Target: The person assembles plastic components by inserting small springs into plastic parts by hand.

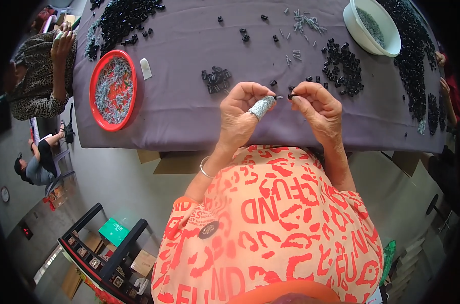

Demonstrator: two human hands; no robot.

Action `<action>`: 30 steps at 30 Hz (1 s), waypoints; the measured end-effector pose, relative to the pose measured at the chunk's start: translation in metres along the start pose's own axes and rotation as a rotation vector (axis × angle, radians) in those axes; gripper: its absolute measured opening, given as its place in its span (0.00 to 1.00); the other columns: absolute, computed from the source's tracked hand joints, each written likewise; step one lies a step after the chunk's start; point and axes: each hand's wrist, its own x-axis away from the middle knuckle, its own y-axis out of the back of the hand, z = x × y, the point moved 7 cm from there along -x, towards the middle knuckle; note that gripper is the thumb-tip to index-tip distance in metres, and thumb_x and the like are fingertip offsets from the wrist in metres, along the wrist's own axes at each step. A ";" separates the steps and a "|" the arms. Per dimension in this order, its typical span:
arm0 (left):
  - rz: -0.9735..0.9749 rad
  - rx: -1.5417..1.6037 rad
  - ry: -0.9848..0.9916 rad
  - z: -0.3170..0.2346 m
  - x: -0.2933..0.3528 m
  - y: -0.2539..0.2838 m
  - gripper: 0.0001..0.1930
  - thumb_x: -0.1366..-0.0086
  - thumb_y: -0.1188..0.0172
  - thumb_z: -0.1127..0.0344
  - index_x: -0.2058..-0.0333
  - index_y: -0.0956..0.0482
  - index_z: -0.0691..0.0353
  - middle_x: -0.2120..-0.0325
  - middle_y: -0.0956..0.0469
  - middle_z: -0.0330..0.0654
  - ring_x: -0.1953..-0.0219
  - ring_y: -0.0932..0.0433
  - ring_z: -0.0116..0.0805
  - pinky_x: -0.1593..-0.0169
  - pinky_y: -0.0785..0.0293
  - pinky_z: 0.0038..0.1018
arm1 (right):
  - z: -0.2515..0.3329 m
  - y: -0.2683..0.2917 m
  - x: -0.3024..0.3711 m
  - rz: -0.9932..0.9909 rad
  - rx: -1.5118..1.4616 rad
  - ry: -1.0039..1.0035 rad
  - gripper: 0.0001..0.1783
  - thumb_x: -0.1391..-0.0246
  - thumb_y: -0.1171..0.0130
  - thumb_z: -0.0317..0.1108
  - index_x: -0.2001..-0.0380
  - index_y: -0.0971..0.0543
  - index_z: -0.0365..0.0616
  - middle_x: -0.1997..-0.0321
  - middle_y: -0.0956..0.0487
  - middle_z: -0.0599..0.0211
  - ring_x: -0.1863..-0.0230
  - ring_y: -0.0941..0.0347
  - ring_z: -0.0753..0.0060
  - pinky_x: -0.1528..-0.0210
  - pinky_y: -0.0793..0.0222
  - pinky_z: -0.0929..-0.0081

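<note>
Above the near edge of the cloth-covered table, my left hand [243, 109] is closed, pinching a small grey spring [278, 97] between thumb and fingertips. A silvery-grey wrap [262, 107] covers that thumb. Close by on the right, my right hand [318, 109] grips a small black plastic part [291, 96]. The spring and the part point at each other with a narrow gap between them. Beyond my left hand lies a cluster of black parts [216, 79]; past my right hand is a larger heap of black parts [343, 68]. Several loose springs [308, 21] are scattered farther back.
A red basin [93, 96] of grey springs stands left, beside a small white piece [146, 69]. At the far right is a white tub [350, 23] with more springs. Heaped black parts [121, 23] line both table ends. A person [42, 76] sits at the left end.
</note>
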 end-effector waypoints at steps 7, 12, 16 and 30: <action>0.001 -0.074 -0.046 -0.002 0.003 -0.004 0.10 0.44 0.40 0.81 0.63 0.28 0.67 0.67 0.23 0.42 0.63 0.23 0.27 0.57 0.25 0.22 | 0.010 -0.006 0.001 0.054 0.431 0.233 0.08 0.51 0.42 0.18 0.65 0.25 0.34 0.69 0.25 0.67 0.70 0.28 0.82 0.67 0.32 0.86; -0.007 -0.122 -0.042 -0.003 0.004 -0.003 0.10 0.44 0.41 0.81 0.63 0.27 0.68 0.66 0.22 0.42 0.63 0.23 0.26 0.57 0.26 0.22 | 0.014 -0.015 0.002 0.019 0.492 0.246 0.08 0.52 0.42 0.17 0.66 0.24 0.34 0.70 0.24 0.65 0.70 0.26 0.79 0.68 0.30 0.83; -0.043 -0.139 -0.042 -0.004 0.007 0.000 0.09 0.44 0.41 0.81 0.64 0.27 0.68 0.66 0.22 0.42 0.63 0.23 0.26 0.57 0.26 0.22 | 0.011 -0.016 0.001 0.008 0.450 0.261 0.08 0.52 0.43 0.17 0.66 0.24 0.34 0.71 0.24 0.65 0.71 0.25 0.78 0.68 0.29 0.82; -0.110 -0.134 0.010 0.007 0.009 0.000 0.09 0.44 0.42 0.82 0.64 0.26 0.68 0.68 0.21 0.42 0.64 0.23 0.25 0.58 0.26 0.19 | -0.004 -0.019 0.002 -0.036 0.481 0.243 0.08 0.53 0.43 0.17 0.67 0.24 0.35 0.68 0.24 0.65 0.68 0.27 0.76 0.67 0.31 0.80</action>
